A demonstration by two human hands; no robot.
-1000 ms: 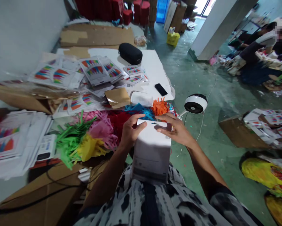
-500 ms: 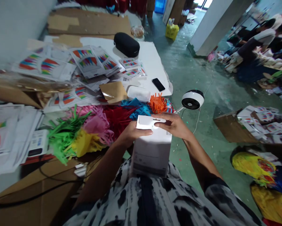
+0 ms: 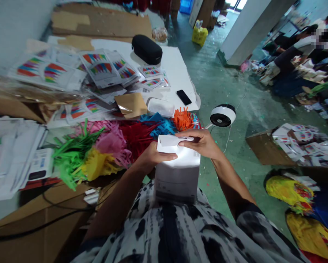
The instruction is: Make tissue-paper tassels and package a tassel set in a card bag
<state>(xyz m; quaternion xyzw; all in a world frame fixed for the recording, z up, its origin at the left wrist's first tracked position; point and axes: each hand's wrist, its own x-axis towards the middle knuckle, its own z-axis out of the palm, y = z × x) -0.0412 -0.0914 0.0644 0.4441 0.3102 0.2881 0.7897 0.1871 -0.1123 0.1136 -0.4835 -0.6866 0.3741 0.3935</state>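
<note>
Way off to the left of the white box (image 3: 177, 179) there's a messy paper pile (image 3: 10, 146), and a bit closer to the box a small white gadget (image 3: 41, 160) sits up against that pile. Next over, also left of the box, you've got green paper strips (image 3: 73, 153), then yellow paper strips (image 3: 99, 166) with pink ones (image 3: 113, 142) just behind. A bunch of printed cards (image 3: 100, 69) lies beyond the box to its left, on the bench (image 3: 180, 73). Red strips (image 3: 138, 135) are nearer, just past the box's left side.

The left hand (image 3: 153, 157) has the box's upper left side, thumb flat across the face, fingers hidden, so it's pretty much wrapped on there. Blue strips (image 3: 158, 124) and orange ones (image 3: 183, 118) are right behind the box, with a phone (image 3: 183, 97) farther past it. The box itself is right in front of the patterned shirt (image 3: 177, 233). The right hand (image 3: 203, 142) pinches its top flap at the right between thumb and fingers. A little fan (image 3: 222, 115) is to the right of the box, beyond it, and way right there's a cardboard carton (image 3: 268, 146) stuffed with cards.
</note>
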